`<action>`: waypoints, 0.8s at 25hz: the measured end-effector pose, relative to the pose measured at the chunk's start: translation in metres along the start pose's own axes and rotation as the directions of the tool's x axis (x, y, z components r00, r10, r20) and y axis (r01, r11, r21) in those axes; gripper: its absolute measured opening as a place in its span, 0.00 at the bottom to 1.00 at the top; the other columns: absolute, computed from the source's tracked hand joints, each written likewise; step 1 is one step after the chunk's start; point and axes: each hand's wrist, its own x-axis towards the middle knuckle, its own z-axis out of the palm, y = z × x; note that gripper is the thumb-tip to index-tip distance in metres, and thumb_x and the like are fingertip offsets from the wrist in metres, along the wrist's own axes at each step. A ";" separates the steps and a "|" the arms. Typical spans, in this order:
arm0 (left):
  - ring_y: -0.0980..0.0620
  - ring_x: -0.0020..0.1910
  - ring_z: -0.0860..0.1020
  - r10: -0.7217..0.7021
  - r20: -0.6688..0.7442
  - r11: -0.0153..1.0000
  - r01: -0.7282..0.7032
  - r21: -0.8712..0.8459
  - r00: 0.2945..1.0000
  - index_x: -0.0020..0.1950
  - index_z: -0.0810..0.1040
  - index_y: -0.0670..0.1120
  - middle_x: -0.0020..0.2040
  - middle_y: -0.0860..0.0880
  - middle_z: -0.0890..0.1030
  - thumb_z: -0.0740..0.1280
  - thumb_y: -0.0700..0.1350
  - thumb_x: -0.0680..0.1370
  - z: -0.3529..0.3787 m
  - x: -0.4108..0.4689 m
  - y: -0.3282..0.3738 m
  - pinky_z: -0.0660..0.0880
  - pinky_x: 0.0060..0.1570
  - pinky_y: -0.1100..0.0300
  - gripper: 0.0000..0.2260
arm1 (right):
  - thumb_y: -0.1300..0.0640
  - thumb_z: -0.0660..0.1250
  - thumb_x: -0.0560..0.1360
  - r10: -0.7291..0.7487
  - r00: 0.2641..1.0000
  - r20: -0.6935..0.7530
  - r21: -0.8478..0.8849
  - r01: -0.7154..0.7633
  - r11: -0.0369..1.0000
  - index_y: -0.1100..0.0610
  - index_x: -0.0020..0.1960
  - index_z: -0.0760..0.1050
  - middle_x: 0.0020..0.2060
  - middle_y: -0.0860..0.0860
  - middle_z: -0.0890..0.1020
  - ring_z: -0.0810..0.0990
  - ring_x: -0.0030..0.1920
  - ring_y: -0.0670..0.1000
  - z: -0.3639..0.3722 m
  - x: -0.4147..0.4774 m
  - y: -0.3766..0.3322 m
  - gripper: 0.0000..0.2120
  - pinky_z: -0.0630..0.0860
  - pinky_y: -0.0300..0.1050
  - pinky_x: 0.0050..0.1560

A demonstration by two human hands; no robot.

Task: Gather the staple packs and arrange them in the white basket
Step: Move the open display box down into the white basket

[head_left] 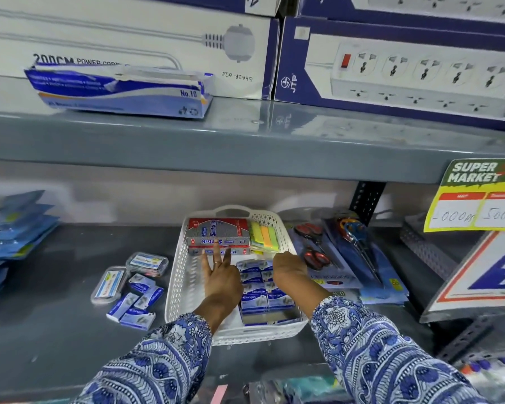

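A white perforated basket (178,282) stands on the grey lower shelf. Several small blue staple packs (255,298) lie in rows in its right half. More blue staple packs (136,304) lie loose on the shelf left of the basket. My left hand (220,279) is inside the basket with fingers spread, holding nothing, beside the packed rows. My right hand (289,271) hovers over the basket's right side with fingers curled down onto the far packs; whether it grips one is hidden.
Red and grey Softek boxes (217,234) and coloured sticky notes (264,236) fill the basket's far end. Two clear plastic cases (148,263) lie left of the loose packs. Scissor sets (333,258) lie right of the basket. Power strip boxes (405,68) sit on the upper shelf.
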 end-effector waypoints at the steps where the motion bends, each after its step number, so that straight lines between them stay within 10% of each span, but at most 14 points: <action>1: 0.42 0.74 0.32 0.004 0.011 1.000 -0.004 0.009 1.000 0.32 0.71 0.50 0.78 0.47 0.47 0.62 0.44 0.76 0.000 0.000 0.000 0.26 0.64 0.42 0.12 | 0.69 0.57 0.78 -0.003 1.000 0.010 0.007 0.003 1.000 0.65 0.68 0.69 0.67 0.58 0.74 0.74 0.66 0.56 -0.001 -0.002 0.000 0.18 0.74 0.46 0.62; 11: 0.42 0.74 0.33 -0.001 0.043 0.999 0.002 -0.032 0.999 0.47 0.80 0.48 0.78 0.45 0.45 0.59 0.49 0.78 -0.030 -0.020 -0.001 0.30 0.69 0.41 0.11 | 0.73 0.54 0.77 -0.057 0.998 0.023 0.015 0.057 0.998 0.67 0.68 0.67 0.67 0.62 0.73 0.74 0.66 0.59 -0.049 -0.053 0.004 0.20 0.73 0.50 0.63; 16: 0.48 0.77 0.50 0.123 -0.146 0.977 -0.146 -0.155 0.982 0.55 0.79 0.56 0.76 0.53 0.57 0.60 0.53 0.76 -0.117 -0.064 -0.005 0.44 0.73 0.51 0.11 | 0.67 0.59 0.76 -0.307 0.952 0.002 0.129 0.304 0.944 0.62 0.54 0.78 0.50 0.58 0.82 0.81 0.55 0.55 -0.115 -0.148 -0.005 0.11 0.76 0.44 0.53; 18: 0.50 0.67 0.71 0.291 -0.277 0.937 -0.332 -0.111 0.916 0.39 0.81 0.60 0.62 0.57 0.78 0.57 0.61 0.67 -0.162 -0.097 -0.015 0.58 0.63 0.54 0.14 | 0.63 0.61 0.75 -0.426 0.904 -0.034 0.145 0.426 0.893 0.58 0.53 0.81 0.47 0.55 0.84 0.80 0.47 0.52 -0.153 -0.199 -0.009 0.12 0.72 0.40 0.49; 20: 0.62 0.62 0.72 0.355 -0.243 0.922 -0.380 -0.066 0.903 0.38 0.80 0.64 0.56 0.73 0.73 0.52 0.67 0.57 -0.215 -0.131 -0.024 0.72 0.40 0.65 0.21 | 0.58 0.64 0.75 -0.524 0.846 -0.097 0.118 0.532 0.838 0.53 0.53 0.82 0.48 0.52 0.85 0.81 0.45 0.48 -0.196 -0.249 -0.014 0.10 0.71 0.36 0.46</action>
